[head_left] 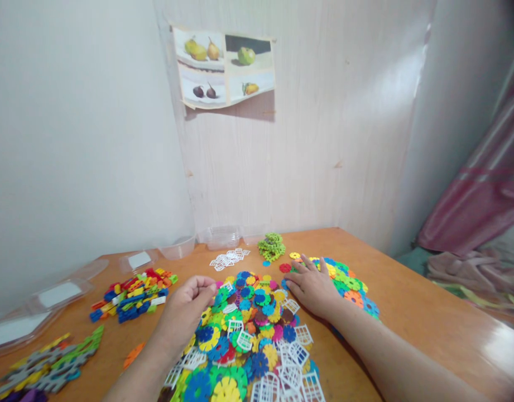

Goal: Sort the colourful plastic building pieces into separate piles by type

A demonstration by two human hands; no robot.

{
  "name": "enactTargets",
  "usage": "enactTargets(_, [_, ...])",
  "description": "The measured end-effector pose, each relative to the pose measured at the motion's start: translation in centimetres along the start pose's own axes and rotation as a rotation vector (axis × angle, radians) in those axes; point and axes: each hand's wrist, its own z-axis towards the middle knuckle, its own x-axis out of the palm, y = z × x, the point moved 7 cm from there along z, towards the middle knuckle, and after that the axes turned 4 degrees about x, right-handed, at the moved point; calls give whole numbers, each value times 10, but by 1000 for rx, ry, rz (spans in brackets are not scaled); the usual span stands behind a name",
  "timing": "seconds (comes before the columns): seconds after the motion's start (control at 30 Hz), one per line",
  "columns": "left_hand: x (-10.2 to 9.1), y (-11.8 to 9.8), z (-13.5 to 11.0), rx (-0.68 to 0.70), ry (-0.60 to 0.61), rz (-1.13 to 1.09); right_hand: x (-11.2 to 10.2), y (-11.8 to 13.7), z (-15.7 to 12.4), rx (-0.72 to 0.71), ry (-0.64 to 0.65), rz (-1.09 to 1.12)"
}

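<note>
A heap of colourful snowflake-shaped plastic discs (244,329) mixed with white window-like pieces covers the middle of the orange table (428,312). My left hand (190,307) rests at the heap's left edge with its fingers curled in; what they hold, if anything, is hidden. My right hand (311,285) lies flat on the discs at the heap's far right, fingers stretched out towards a red disc (285,268). A small stack of green discs (272,247) stands just beyond it. A group of white pieces (229,258) lies behind the heap.
A pile of small coloured bricks (133,293) lies left of the heap. Long grey and green pieces (51,365) sit at the near left. Clear plastic containers and lids (64,293) line the wall. A fruit picture (225,67) hangs above. Pink fabric (478,195) is at right.
</note>
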Motion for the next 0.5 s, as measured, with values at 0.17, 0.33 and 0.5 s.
enactTargets(0.17, [0,0,0,19,-9,13,3,1,1,-21,27,-3])
enactTargets(0.33, [-1,0,1,8,-3,-5,4,-13,3,112,3,-37])
enactTargets(0.5, [-8,-1,2,12,-51,-11,4,-11,2,94,5,-36])
